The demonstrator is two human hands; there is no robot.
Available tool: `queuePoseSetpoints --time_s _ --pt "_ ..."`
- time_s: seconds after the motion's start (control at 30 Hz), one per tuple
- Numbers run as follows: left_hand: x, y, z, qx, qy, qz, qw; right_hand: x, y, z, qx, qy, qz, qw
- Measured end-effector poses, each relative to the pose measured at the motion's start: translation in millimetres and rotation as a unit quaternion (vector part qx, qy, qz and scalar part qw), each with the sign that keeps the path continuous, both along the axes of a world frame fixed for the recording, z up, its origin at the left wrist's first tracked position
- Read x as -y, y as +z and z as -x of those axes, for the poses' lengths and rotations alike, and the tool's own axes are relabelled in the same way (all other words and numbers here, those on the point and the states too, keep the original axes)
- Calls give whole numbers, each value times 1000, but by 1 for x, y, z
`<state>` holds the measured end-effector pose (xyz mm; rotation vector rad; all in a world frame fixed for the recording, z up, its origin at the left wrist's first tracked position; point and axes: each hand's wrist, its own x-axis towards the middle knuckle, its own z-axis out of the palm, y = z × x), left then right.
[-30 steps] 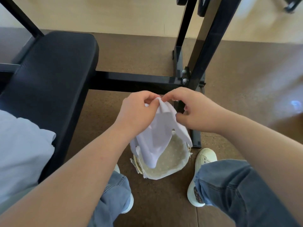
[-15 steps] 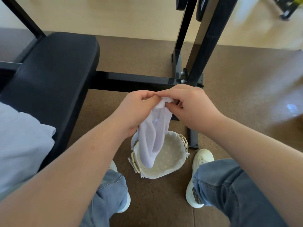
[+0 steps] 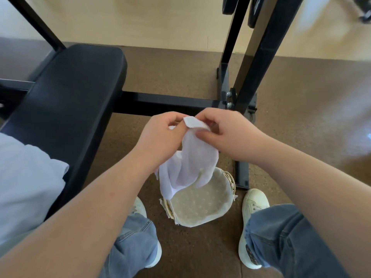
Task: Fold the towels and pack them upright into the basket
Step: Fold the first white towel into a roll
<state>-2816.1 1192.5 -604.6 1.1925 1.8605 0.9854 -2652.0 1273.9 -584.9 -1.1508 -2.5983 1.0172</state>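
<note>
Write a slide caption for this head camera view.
Left hand and right hand hold a white towel over the lined basket.

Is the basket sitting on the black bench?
No, the basket stands on the brown floor, to the right of the bench.

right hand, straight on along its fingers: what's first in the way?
The right hand pinches the white towel, so that comes first; just beyond is the left hand, on the same edge. Depth gap unclear.

Both hands [image 3: 160,137] [image 3: 226,133] pinch a white towel [image 3: 190,161] above the basket [image 3: 202,219]
</note>
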Motion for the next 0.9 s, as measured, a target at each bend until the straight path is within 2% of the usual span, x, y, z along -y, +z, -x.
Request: queuePoseSetpoints --time_s 0.07,0.27,0.47,0.6,0.77,0.9 --pt "-4 -1 6 25 18 11 999 0 -3 2 0 27 4 1000" --pt "-10 -3 3 63 32 35 997 -3 -11 13 -70 -24 -88 993" --pt "-5 -10 6 43 112 42 992 -11 -14 18 20 -56 -39 997" --pt "-5 -11 9 56 175 24 983 -17 -14 14 35 -102 -29 994" --pt "-7 -10 6 83 206 -3 975 -21 -8 9 -34 -169 -38 984" --pt "-6 -6 2 121 181 -6 976 -17 -4 10 -72 -162 -41 983"
